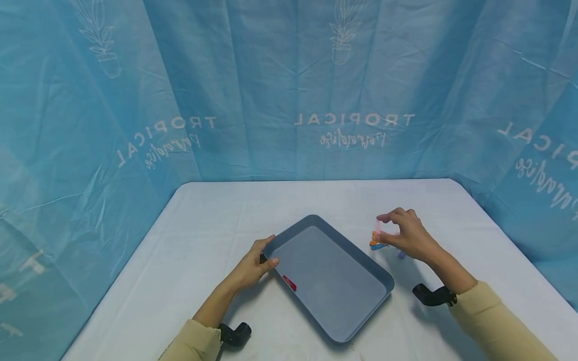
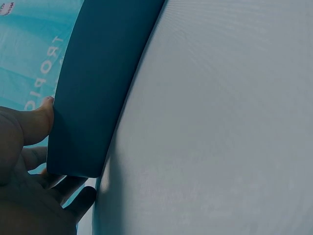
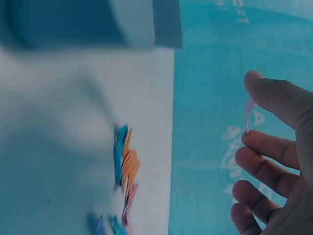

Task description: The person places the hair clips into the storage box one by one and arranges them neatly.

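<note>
My left hand (image 1: pixel 253 264) grips the left corner of a grey-blue rectangular tray (image 1: pixel 334 283), thumb at the rim and the other fingers around its outside. In the left wrist view the tray wall (image 2: pixel 93 93) stands between hand and tabletop. A small red piece (image 1: pixel 289 283) lies inside the tray along its left wall. Beyond the tray's right side, my right hand (image 1: pixel 408 235) pinches a small slim pink piece (image 3: pixel 249 106) between thumb and index finger, above the table. Close by lie an orange piece (image 3: pixel 130 166) with fine prongs and a blue piece (image 3: pixel 119 156).
A purple piece (image 1: pixel 402 255) lies below the right hand, near more small coloured pieces. White cloth covers the table (image 1: pixel 217 210). Blue printed curtains (image 1: pixel 271 90) hang behind it and at both sides. Each wrist wears a black camera mount (image 1: pixel 431 296).
</note>
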The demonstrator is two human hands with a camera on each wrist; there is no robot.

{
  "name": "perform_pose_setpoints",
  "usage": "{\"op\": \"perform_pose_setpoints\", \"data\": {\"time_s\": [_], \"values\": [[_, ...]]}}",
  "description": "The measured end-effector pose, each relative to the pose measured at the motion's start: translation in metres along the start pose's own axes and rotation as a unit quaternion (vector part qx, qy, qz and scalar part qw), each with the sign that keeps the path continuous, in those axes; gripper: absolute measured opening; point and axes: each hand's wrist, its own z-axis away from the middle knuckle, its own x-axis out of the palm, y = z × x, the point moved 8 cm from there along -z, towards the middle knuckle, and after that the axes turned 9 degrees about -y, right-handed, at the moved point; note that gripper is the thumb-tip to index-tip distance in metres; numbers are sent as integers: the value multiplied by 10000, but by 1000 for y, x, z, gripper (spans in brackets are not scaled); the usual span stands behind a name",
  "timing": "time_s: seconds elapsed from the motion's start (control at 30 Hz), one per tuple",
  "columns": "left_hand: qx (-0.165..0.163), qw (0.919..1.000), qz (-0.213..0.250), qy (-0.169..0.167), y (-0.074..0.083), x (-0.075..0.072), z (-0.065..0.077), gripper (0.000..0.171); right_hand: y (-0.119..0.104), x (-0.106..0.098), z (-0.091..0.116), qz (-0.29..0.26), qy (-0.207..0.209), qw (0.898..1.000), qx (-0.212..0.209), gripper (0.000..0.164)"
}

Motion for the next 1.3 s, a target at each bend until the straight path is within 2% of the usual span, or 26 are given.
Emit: {"op": "perform_pose_setpoints", "data": {"time_s": [0.63, 0.87, 1.3], "values": [[-14, 10000, 35, -25, -1, 0, -1, 68, -53, 20, -14, -78, -247, 9979, -596, 50], [-3, 10000, 16, -31, -1, 1, -1, 67, -75, 32, -20, -105, -261, 9942, -1041, 48], [7, 10000, -31, -40, -1, 0, 0, 67, -105, 57, -28, 152, -612, 9871, -1470, 48]]}}
